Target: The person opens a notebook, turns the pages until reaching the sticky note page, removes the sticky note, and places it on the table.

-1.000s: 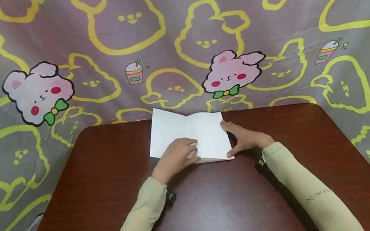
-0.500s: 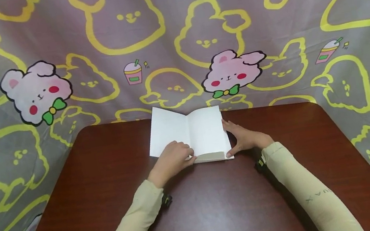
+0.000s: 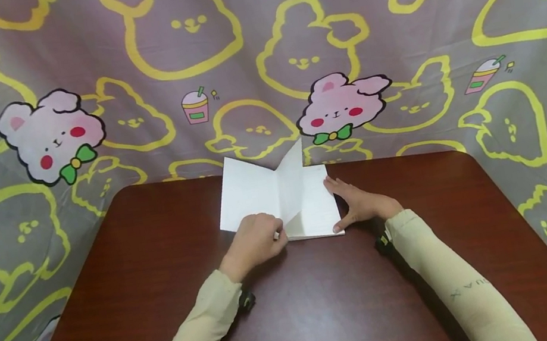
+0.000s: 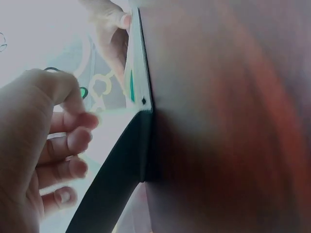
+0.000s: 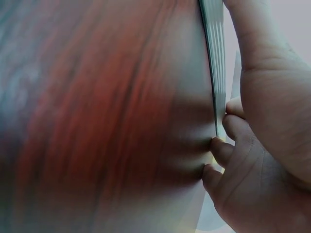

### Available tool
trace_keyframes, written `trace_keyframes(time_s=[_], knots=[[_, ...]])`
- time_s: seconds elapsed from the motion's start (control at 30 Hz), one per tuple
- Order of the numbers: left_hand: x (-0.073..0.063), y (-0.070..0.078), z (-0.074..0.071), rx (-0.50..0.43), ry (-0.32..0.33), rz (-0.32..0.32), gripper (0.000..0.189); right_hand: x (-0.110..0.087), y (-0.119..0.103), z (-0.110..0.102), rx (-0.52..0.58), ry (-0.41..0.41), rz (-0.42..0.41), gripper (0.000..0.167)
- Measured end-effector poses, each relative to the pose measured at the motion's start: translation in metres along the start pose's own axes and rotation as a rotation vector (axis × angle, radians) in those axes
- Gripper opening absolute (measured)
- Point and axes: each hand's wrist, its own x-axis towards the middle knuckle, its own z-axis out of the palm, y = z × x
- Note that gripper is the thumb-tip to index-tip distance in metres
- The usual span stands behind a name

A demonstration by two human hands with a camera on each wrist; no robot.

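Observation:
An open book (image 3: 321,211) with blank white pages lies near the far edge of the table. One leaf (image 3: 293,182) stands up from the gutter, tilted over the right side. My left hand (image 3: 256,238) is at the front end of the gutter, over the left page (image 3: 247,196). Its fingers curl inward, and in the left wrist view nothing shows between the thumb and fingertips. My right hand (image 3: 360,204) holds the book's right edge, thumb at the front corner and fingers along the side. The dark outer cover (image 4: 124,160) shows beneath the pages in the left wrist view.
The brown wooden table (image 3: 304,322) spreads out in front of and beside the book. A grey curtain (image 3: 229,33) with printed cartoon figures hangs right behind the table's far edge.
The right-hand block of pages has dropped flat, and a single leaf now stands raised toward the gutter. My left hand has drawn slightly nearer with its fingers more curled. The right hand stays in place.

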Motion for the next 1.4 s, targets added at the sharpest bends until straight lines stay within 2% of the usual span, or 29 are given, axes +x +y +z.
trace_keyframes(time_s=[0.23,0.43,0.67,0.77,1.03,1.4], knots=[[-0.004,0.006,0.004,-0.016,0.101,-0.153,0.03,0.0,-0.001,0.0,0.002,-0.013,0.001,0.132],[-0.006,0.007,0.001,-0.03,0.188,-0.274,0.024,0.0,-0.001,0.002,0.009,-0.006,-0.01,0.132],[-0.005,0.003,-0.015,-0.065,0.324,-0.319,0.023,0.0,0.001,0.002,0.0,-0.006,-0.012,0.133],[-0.005,-0.001,-0.023,-0.067,0.36,-0.333,0.025,0.0,0.001,0.001,-0.003,-0.004,-0.01,0.133],[-0.01,-0.012,-0.039,-0.095,0.38,-0.38,0.03,-0.001,-0.002,0.0,-0.002,-0.005,0.002,0.133],[-0.025,-0.022,-0.04,-0.093,0.349,-0.412,0.036,-0.001,-0.001,-0.001,-0.001,-0.011,0.013,0.132]])
